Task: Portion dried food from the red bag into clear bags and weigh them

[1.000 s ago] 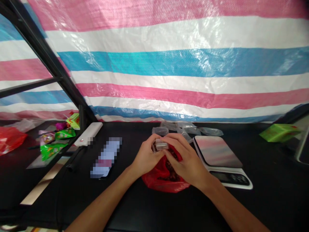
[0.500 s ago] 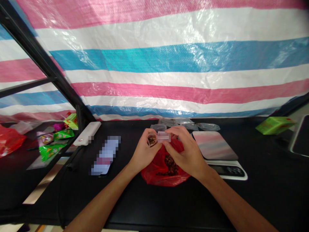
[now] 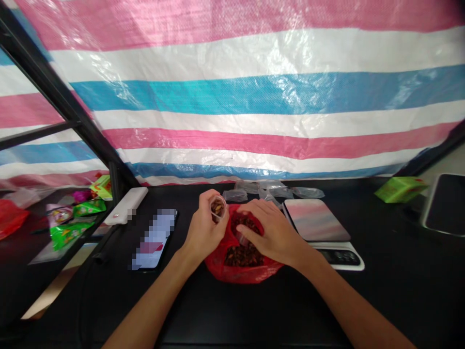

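Left hand (image 3: 203, 232), fingers curled round a small clear container (image 3: 224, 212) of brown bits (image 3: 217, 209); right hand (image 3: 278, 232), fingers closed on a clear cup (image 3: 242, 238), inside an open red bag (image 3: 241, 277) on the black table (image 3: 218, 317), left of a scale (image 3: 319, 224)

Striped sheet (image 3: 254, 97): woven plastic, glossy, finely textured and creased. Red bag (image 3: 244, 277): thin plastic film, shiny and crinkled — the brown pieces (image 3: 245, 256) within are rough and mostly matt. Clear container (image 3: 224, 209): transparent, apparently plastic. Scale (image 3: 316, 220): smooth, mirror-like plate, metallic in look, over a white plastic body. Clear bags (image 3: 275, 189): thin, wrinkled plastic with bright highlights. Desk (image 3: 218, 310): smooth, black, dull-sheened.
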`<state>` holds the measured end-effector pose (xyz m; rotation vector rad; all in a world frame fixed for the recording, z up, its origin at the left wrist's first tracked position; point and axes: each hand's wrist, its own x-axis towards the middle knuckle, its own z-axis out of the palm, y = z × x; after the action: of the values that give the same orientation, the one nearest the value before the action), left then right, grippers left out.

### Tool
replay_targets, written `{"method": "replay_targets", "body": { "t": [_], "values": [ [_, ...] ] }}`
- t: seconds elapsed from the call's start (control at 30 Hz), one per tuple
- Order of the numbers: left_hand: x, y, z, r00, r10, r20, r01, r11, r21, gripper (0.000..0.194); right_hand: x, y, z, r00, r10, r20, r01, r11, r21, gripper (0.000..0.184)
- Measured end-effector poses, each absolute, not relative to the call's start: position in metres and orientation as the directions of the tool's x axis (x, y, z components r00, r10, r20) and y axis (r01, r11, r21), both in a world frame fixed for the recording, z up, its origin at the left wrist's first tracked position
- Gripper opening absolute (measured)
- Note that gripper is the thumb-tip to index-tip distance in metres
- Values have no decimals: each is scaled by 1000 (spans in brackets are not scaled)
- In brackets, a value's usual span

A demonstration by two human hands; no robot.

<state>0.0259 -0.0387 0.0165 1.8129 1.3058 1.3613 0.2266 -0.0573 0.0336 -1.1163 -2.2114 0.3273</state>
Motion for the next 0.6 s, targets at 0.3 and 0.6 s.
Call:
{"method": "replay_targets", "body": {
  "t": [0.3, 0.6],
  "values": [
    [28, -46, 6, 278, 882, 381, 444, -470, 763, 63, 218, -65, 30, -498, 692, 523, 434, 721, -541, 3],
    [35, -49, 2, 323, 864, 385, 355, -488, 798, 74, 230, -56, 36, -66, 767, 638, 277, 629, -727, 5]
  ]
}}
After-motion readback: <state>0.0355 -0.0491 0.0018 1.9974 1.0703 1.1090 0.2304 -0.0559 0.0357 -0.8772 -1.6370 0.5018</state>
